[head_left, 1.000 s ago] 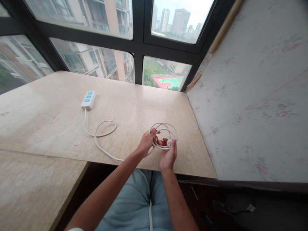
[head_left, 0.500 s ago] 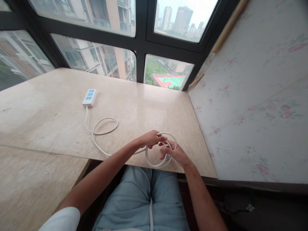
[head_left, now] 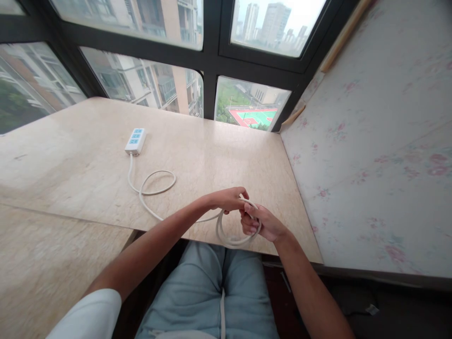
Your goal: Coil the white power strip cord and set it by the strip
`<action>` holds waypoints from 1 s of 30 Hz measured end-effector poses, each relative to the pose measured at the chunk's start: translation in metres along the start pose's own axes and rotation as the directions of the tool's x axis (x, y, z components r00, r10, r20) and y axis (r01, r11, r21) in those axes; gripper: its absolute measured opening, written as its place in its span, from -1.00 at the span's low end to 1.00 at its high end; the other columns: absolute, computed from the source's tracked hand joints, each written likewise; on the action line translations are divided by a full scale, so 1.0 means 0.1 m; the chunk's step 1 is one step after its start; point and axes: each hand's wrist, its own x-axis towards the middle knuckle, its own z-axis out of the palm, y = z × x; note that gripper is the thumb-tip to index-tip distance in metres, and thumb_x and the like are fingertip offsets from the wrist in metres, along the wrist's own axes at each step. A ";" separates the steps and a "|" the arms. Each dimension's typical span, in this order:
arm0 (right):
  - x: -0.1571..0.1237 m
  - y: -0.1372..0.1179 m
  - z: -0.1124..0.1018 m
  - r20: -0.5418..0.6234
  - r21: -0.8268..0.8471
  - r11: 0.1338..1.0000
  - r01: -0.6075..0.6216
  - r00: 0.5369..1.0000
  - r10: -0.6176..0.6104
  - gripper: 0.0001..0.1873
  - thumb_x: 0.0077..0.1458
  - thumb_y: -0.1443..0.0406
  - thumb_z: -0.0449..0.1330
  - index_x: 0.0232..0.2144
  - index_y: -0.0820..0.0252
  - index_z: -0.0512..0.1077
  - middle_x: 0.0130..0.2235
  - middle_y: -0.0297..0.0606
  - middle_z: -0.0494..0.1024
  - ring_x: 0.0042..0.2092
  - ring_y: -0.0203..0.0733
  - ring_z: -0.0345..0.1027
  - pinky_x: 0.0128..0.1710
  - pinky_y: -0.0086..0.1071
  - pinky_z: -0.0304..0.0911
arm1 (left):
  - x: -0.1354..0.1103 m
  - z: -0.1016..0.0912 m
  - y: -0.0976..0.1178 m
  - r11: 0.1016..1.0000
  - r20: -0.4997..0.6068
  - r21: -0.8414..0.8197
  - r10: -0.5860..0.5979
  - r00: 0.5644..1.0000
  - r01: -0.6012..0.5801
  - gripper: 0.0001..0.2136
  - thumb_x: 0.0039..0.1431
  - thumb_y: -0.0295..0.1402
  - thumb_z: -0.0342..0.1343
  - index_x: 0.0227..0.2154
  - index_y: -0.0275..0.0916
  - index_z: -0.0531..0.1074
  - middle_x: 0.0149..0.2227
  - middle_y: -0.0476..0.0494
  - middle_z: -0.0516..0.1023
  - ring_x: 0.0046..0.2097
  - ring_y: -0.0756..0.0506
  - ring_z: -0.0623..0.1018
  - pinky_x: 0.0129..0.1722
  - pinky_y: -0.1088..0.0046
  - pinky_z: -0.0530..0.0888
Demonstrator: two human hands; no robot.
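Observation:
A white power strip (head_left: 135, 141) with blue sockets lies on the beige marble sill (head_left: 88, 160). Its white cord (head_left: 151, 188) runs in one loose loop across the sill toward me. Near the sill's front edge the cord is wound into a small coil (head_left: 231, 235). My left hand (head_left: 228, 200) pinches the top of that coil with closed fingers. My right hand (head_left: 263, 223) grips the coil's right side, fingers wrapped round the strands. Both hands hold the coil upright, just above the sill's edge.
Dark-framed windows (head_left: 208, 61) stand behind the sill. A floral-papered wall (head_left: 370, 141) closes off the right side. A lower marble ledge (head_left: 45, 273) lies at the left. My legs in light jeans (head_left: 208, 292) are below the hands.
The coil has been lifted from lying flat on the sill to upright in both hands and pulled nearer the front edge. The loose loop of cord has shifted slightly toward me.

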 end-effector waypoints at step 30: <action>0.12 -0.10 0.47 -0.590 0.209 0.653 0.728 0.626 -0.509 -0.63 0.26 0.02 0.03 -0.48 0.09 0.26 -0.69 -0.62 -0.23 -0.64 -0.38 -0.55 -0.72 -0.52 -0.31 | -0.31 0.69 -0.44 0.451 -0.532 -0.768 -0.052 0.845 -0.455 -0.55 0.16 0.02 0.00 -0.23 -0.31 0.49 -0.39 -0.19 0.50 -0.40 -0.07 0.43 -0.39 0.41 0.36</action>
